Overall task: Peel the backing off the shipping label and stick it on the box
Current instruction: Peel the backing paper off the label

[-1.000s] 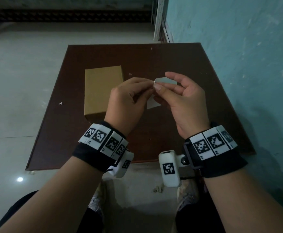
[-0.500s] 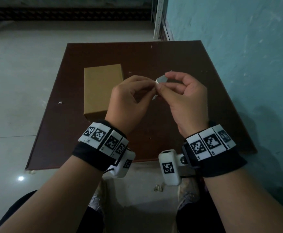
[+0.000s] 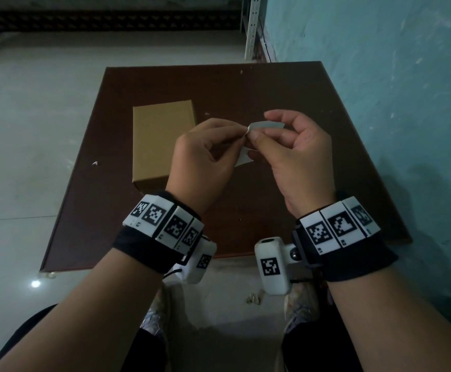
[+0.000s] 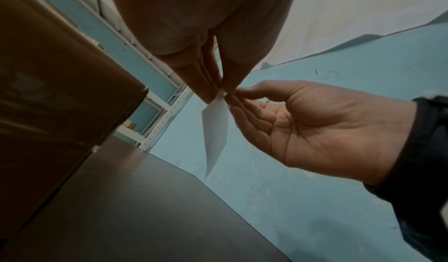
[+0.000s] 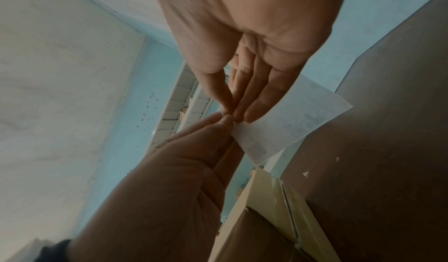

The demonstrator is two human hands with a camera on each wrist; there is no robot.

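Above the middle of the dark brown table [image 3: 272, 87] I hold a small white shipping label [image 3: 266, 125] between both hands. My left hand [image 3: 205, 154] pinches its corner with thumb and forefinger. My right hand [image 3: 294, 151] pinches the same corner from the other side, its other fingers curled behind the sheet. The label [image 4: 215, 128] hangs edge-on in the left wrist view. Faint print shows on the label [image 5: 290, 120] in the right wrist view. A closed brown cardboard box [image 3: 162, 140] lies on the table to the left of my left hand, its near end hidden by that hand.
A blue-green wall [image 3: 380, 76] runs along the table's right edge. A white perforated shelf upright [image 3: 251, 25] stands behind the table's far right corner. Pale tiled floor [image 3: 31, 130] lies to the left. Small white scraps [image 3: 94, 163] dot the table.
Both hands stayed together at the label's corner. The label turned from edge-on half a second ago to flatter now, with a lower flap showing again below the fingertips.
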